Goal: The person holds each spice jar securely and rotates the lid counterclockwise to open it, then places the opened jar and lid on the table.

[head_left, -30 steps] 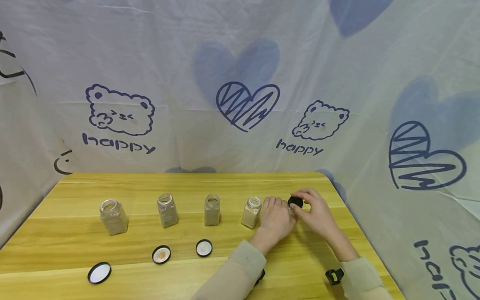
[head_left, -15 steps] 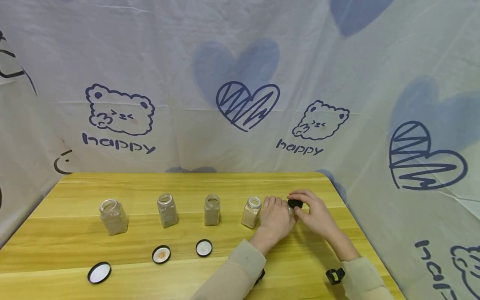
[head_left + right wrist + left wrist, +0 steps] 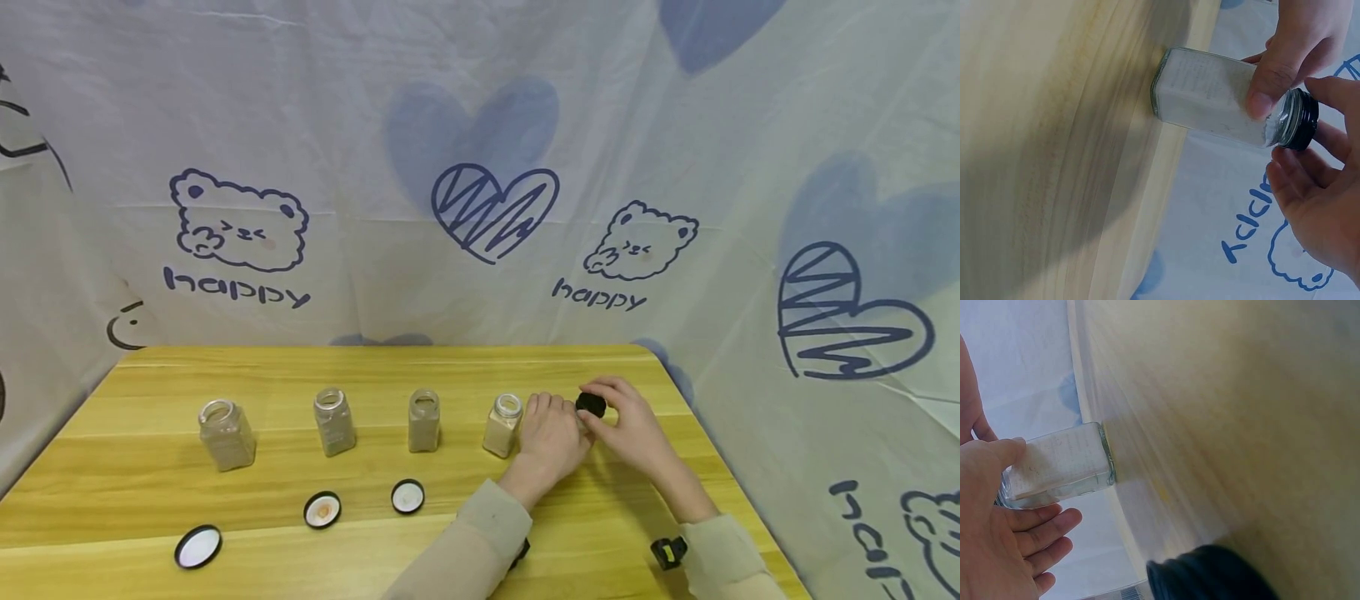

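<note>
My left hand (image 3: 551, 435) grips a square glass jar (image 3: 1207, 94) filled with pale powder, its thumb along the jar's side. The jar stands upright on the wooden table, mostly hidden behind that hand in the head view. On its mouth sits a black lid (image 3: 1305, 119), held around the rim by the fingers of my right hand (image 3: 636, 429). In the left wrist view the jar's base (image 3: 1110, 456) meets the table. Just left of my left hand stands an open jar of cream-coloured powder (image 3: 501, 427).
Three more uncapped jars stand in a row to the left, among them a wide jar (image 3: 227, 435) at the far end. In front of them three black-rimmed lids lie with white insides up, including one lid (image 3: 198, 547) near the front left. A printed cloth (image 3: 360, 167) hangs behind the table.
The fingers of my right hand shift slightly around the black lid, and the lid turns and tilts a little on the jar. My left hand stays in place.
</note>
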`<state>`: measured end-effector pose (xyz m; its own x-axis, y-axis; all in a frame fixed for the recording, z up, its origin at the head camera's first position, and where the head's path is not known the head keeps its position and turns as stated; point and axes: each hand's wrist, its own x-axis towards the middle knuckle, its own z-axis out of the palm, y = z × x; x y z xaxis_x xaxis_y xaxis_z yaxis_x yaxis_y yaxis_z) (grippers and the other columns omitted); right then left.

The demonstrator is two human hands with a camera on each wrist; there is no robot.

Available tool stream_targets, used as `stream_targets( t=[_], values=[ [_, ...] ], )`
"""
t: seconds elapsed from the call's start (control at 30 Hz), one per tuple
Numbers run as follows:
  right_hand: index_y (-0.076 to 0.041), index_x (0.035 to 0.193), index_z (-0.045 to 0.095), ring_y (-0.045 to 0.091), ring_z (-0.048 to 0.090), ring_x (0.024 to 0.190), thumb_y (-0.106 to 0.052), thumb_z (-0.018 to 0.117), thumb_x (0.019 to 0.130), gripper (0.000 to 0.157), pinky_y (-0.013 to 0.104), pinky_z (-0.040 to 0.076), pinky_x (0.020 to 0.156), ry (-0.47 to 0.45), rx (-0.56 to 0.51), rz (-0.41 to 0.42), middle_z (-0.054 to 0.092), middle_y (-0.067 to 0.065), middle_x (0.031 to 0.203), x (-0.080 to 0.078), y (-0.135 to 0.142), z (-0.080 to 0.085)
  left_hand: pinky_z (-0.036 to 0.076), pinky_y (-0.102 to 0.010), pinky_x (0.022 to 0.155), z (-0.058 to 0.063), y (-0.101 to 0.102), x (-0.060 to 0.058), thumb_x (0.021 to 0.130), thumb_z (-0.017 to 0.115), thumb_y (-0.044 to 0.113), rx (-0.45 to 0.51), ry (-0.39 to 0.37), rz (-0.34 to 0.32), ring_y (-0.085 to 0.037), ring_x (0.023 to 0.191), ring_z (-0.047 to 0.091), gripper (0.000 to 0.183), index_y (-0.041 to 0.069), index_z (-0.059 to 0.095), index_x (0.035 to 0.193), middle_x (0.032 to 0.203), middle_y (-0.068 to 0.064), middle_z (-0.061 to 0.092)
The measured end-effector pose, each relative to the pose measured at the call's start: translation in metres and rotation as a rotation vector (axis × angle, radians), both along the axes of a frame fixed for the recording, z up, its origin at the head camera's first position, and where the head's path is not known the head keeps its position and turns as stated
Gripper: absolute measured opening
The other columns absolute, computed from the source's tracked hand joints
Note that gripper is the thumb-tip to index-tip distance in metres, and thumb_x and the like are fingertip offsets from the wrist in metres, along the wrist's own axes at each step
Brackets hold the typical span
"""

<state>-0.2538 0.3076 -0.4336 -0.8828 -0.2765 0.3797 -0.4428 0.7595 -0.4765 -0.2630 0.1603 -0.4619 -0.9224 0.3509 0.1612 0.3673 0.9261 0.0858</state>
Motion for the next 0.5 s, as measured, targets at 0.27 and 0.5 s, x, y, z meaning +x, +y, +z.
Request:
stream_targets(
  t=[0.27,0.5],
  values=[
    [0.000,0.132,0.067,0.041,0.061,0.121,-0.009,0.074,0.097,0.037,0.057,0.054,0.098,-0.016,0.045,-0.002,0.062,0.020,0.132,-0.0007,0.0001,-0.0002,0.040,-0.036,0.106,-0.0004,0.0003,-0.0010,0.101,0.054,0.065,0.009,0.004,-0.001,-0.019,0.106,0.055,0.054,0.016,0.069,0.116,0.105,0.002,0.065],
    [0.000,0.133,0.067,0.044,0.056,0.127,-0.003,0.071,0.096,0.037,0.061,0.049,0.104,-0.043,0.063,0.035,0.062,0.020,0.135,0.0005,0.0005,0.0046,0.039,-0.036,0.106,0.0002,0.0005,-0.0005,0.102,0.049,0.065,-0.009,0.000,-0.002,-0.019,0.108,0.054,0.056,0.017,0.068,0.122,0.107,0.003,0.065]
  ],
)
